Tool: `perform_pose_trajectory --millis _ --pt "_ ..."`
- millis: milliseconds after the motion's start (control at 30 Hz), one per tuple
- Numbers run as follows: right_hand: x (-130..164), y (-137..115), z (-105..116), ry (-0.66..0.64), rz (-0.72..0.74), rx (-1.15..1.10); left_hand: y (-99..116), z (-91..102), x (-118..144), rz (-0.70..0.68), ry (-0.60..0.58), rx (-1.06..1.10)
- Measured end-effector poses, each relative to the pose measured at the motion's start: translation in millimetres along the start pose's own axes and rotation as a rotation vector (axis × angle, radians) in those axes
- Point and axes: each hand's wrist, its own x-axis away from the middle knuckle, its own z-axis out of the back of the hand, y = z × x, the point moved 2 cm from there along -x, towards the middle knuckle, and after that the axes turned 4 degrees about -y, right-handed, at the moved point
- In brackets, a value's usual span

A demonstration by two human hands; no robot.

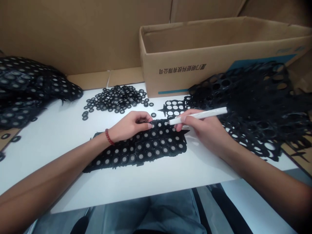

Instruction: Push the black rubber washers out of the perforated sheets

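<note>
Lap: blue jeans (pixel 168 208) are seen below the near edge of the white table (pixel 60 136).
Left forearm: it is laid across the table from the lower left, and a red bead bracelet (pixel 109 136) is worn at the wrist.
Black sheet: a flat black rubber sheet (pixel 141 148) studded with rows of ring-shaped washers is spread on the table in front of the person, between the two hands.
Left hand: the left hand (pixel 130 125) is rested on the upper edge of the sheet; the fingers are curled and drawn together, and the fingertips (pixel 149 124) are pressed onto a washer at that edge.
Right hand: the right hand (pixel 203 128) is closed in a pinch around a white pen-like tool (pixel 198 115), gripped between thumb and fingers.
Tool tip: the tip is aimed left and is brought to the sheet's upper edge, just beside the left fingertips.
Loose washers: a heap of separated black washers (pixel 117 97) is scattered on the table beyond the left hand.
Emptied sheets: a tangled pile of black punched-out sheets (pixel 255 104) with open holes is heaped on the right, just beyond the right hand.
Full sheets: a stack of unprocessed sheets (pixel 26 87) is piled at the far left.
Box: an open cardboard box (pixel 195 61) printed with characters is stood behind the heap and the pile.
Backdrop: brown cardboard panels (pixel 80 32) are set up at the back.
</note>
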Motion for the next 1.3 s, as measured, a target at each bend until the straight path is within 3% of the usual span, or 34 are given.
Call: perform_pose_trajectory --millis 167,333,667,933,1100,1300 --pt "3 1 3 0.002 0.010 0.073 5 -5.9 -20 0.065 -0.020 -0.208" --pt "0 -1 2 0.020 0.076 0.121 6 -9.8 -31 -0.019 -0.043 -0.255" --pt "1 2 2 0.008 0.107 0.176 -3 -9.3 -29 -0.029 -0.071 -0.084" --pt "1 -2 -4 0.024 0.182 0.348 -9 -12.6 -26 -0.009 0.052 0.080" --pt "-2 0 -7 -0.033 0.139 0.363 -7 -11.9 -25 -0.010 0.030 0.121" --pt "0 -1 -11 -0.005 0.186 0.399 -9 -8.3 -25 0.010 0.021 0.185"
